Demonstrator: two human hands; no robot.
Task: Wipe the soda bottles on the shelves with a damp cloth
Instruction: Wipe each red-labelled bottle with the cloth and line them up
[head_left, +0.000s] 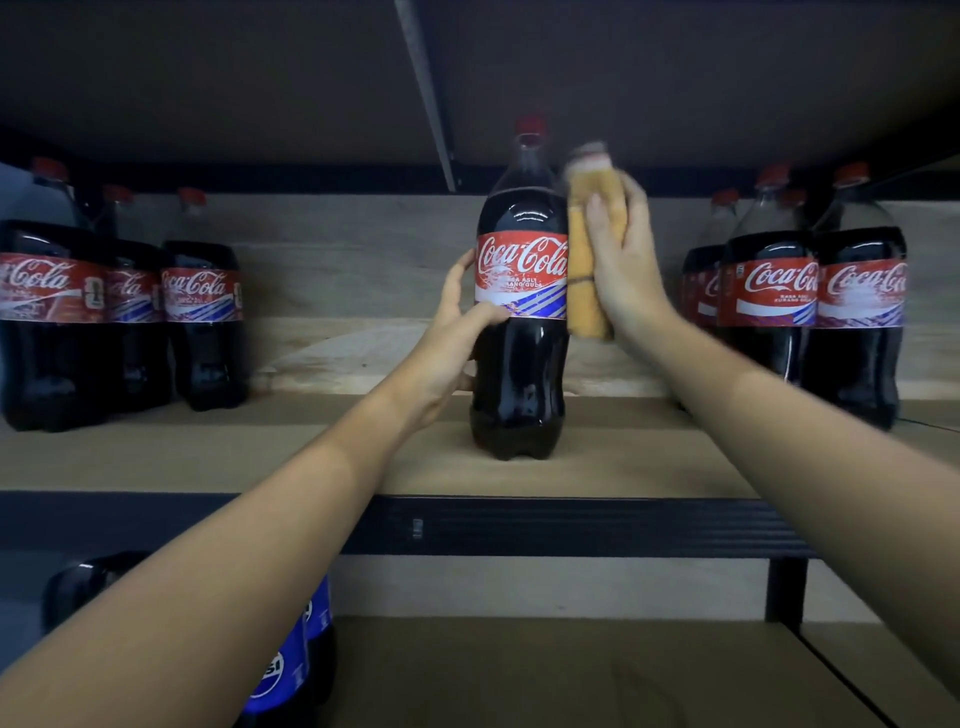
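A large Coca-Cola bottle (521, 364) with a red cap stands upright near the front of the middle shelf (597, 467). My left hand (457, 332) grips its left side at label height, thumb across the front. My right hand (623, 270) holds a folded orange cloth (587, 249) flat against the bottle's right side, thumb over the cloth. The cloth's top end is blurred.
More Coca-Cola bottles stand at the left (202, 322) and at the right (857, 322) of the same shelf. Blue-labelled Pepsi bottles (291, 670) sit on the lower shelf at the left. A dark shelf underside hangs close above the bottle caps.
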